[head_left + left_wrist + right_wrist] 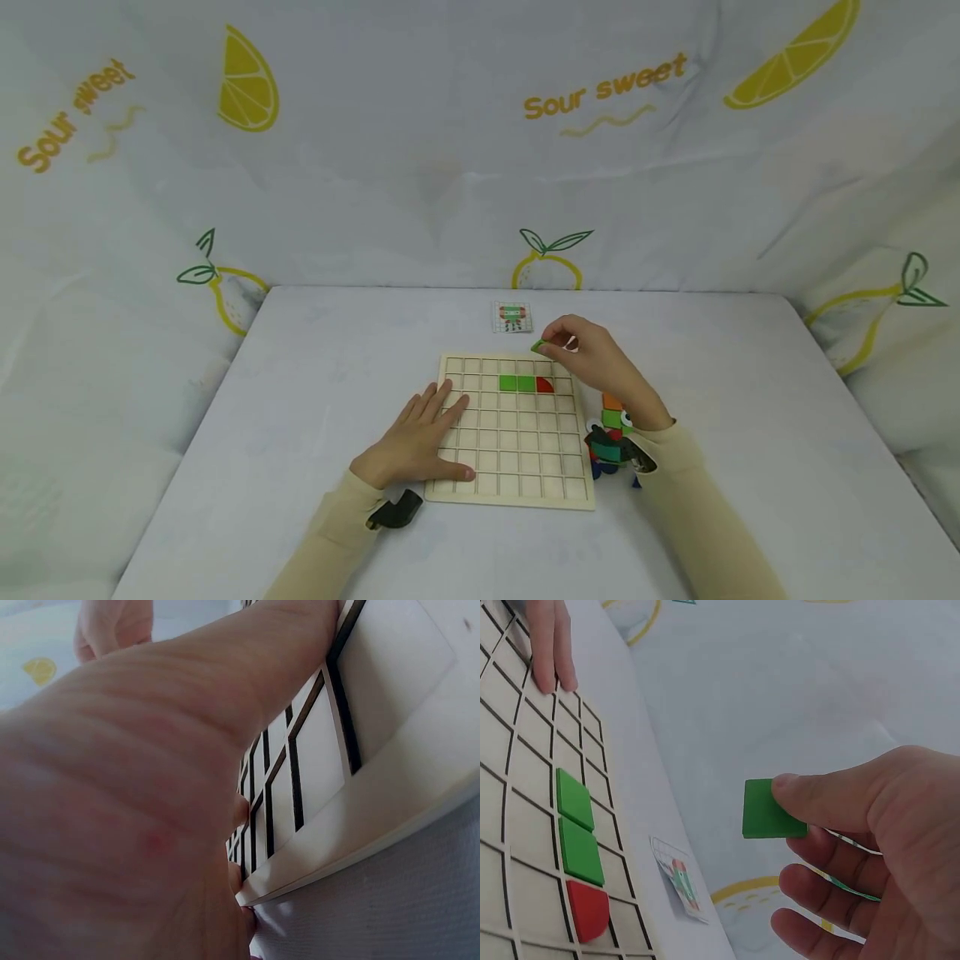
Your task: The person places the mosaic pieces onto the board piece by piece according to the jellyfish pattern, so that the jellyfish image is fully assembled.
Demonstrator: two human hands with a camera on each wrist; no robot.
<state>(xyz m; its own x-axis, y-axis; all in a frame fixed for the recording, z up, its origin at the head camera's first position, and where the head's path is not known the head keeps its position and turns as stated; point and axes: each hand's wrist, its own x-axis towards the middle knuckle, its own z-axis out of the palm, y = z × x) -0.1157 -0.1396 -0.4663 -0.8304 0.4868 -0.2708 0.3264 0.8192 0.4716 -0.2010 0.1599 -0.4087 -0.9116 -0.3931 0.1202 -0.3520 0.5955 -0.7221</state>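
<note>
Green tile [759, 811] up in your right hand [592, 354]!

You're pinching it between thumb and finger, out by the board [487, 461]'s far edge, near the picture card [512, 317]. Its square face turns towards your right-wrist camera, sides looking about equal; from your head camera it's a thin sliver, slanting up to the right. Your left hand [412, 440], well apart, lies spread on the board's left side. Two green squares [508, 383] and a red quarter-round [543, 385] sit in a left-to-right row, red curve facing far right.
</note>
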